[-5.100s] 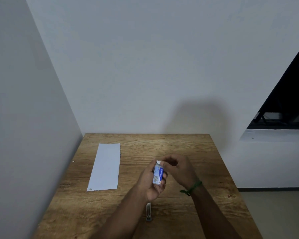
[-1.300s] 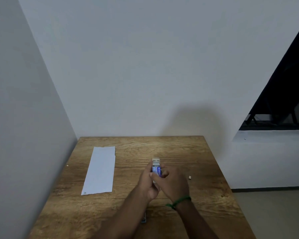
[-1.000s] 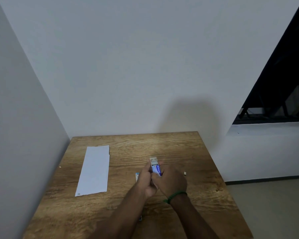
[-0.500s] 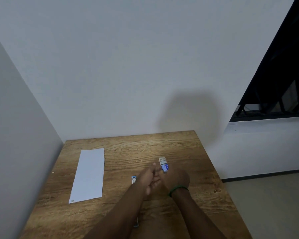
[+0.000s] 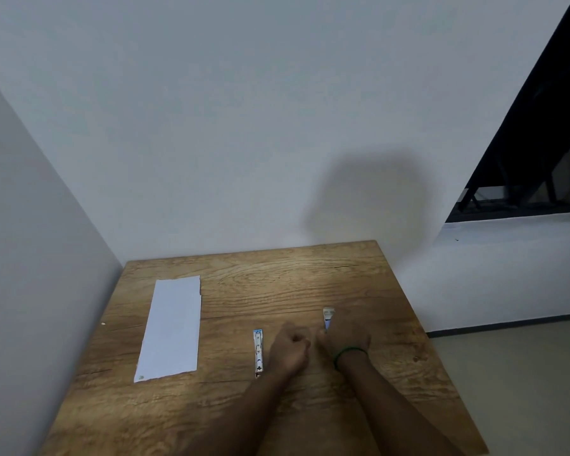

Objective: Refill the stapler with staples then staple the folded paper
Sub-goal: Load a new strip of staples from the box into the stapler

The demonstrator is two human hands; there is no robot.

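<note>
The right hand [image 5: 348, 337] pinches the staple box [image 5: 327, 316] against the counter [image 5: 310, 281]. The left hand [image 5: 290, 352] is curled into a fist beside the stapler [image 5: 258, 353]; whether it holds anything I cannot tell.

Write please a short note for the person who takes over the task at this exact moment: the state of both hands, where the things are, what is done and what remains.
Left hand: closed in a fist low over the table; whether it holds staples cannot be seen.
Right hand: on the staple box, its far end sticking out past the fingers.
Stapler: lies on the table just left of the left hand, apparently open.
Folded paper: flat at the left side, untouched.
Done: the staple box is out and handled.
Left: load the staples, close the stapler, staple the paper.
</note>
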